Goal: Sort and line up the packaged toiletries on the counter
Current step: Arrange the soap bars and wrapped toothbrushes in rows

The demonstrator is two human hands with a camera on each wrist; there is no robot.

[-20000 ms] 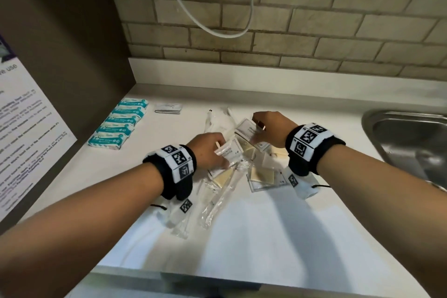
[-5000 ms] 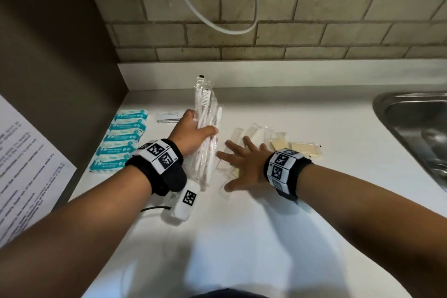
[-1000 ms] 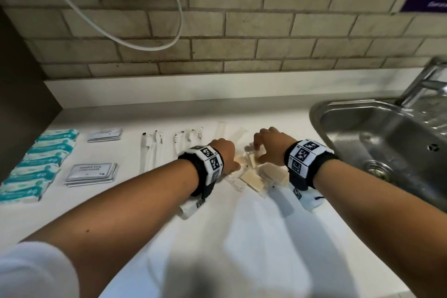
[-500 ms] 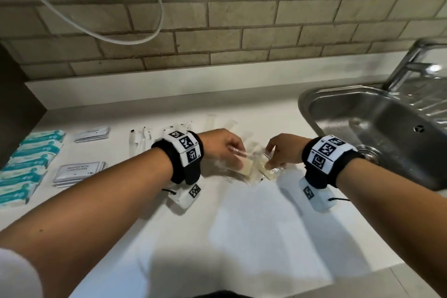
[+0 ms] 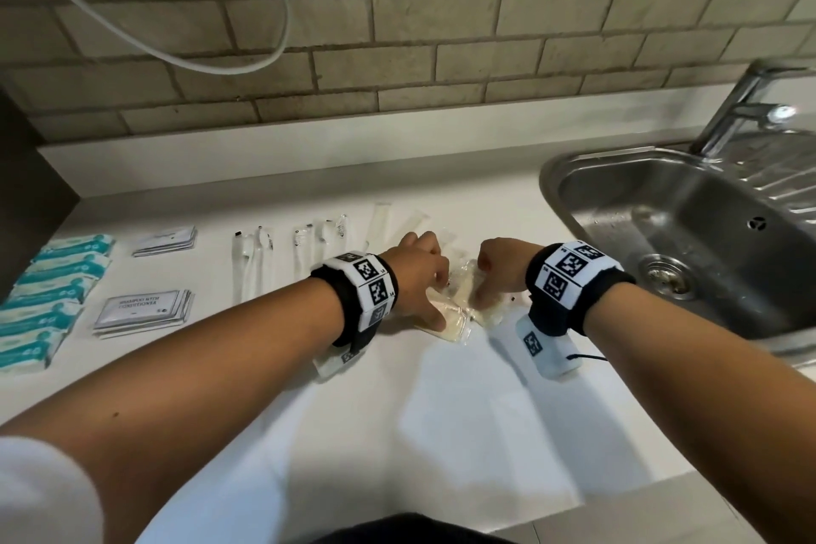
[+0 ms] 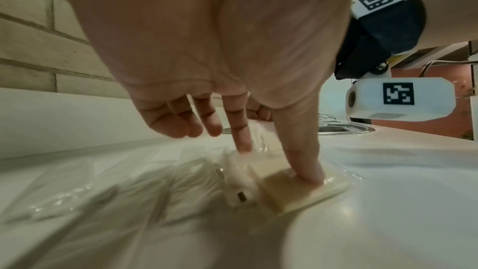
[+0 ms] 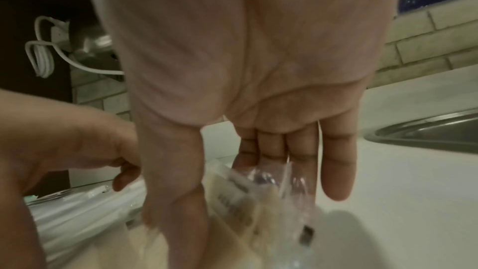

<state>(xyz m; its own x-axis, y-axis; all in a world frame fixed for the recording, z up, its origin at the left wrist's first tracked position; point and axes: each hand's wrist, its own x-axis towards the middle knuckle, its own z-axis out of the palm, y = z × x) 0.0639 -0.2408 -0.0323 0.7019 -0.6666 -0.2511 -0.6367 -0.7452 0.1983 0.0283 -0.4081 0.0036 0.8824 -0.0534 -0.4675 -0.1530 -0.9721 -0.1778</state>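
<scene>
A small pile of clear-wrapped cream packets lies mid-counter, between my two hands. My left hand is over its left side. The thumb presses straight down on one flat cream packet, the index fingertip touches clear wrap, and the other fingers hang loosely. My right hand reaches down onto the pile's right side, and its thumb and fingers pinch crinkled clear-wrapped packets. Sorted rows lie to the left: teal packets, shampoo sachets, another sachet stack and wrapped toothbrushes.
A steel sink with a faucet takes the right end of the counter. More clear tube packs lie behind my hands. A white cable hangs on the brick wall. A dark cabinet side stands at the far left.
The toothbrush bundle my left hand held five seconds ago now lies in a row. In the last second my left thumb came down on a cream packet and my right hand shifted slightly.
</scene>
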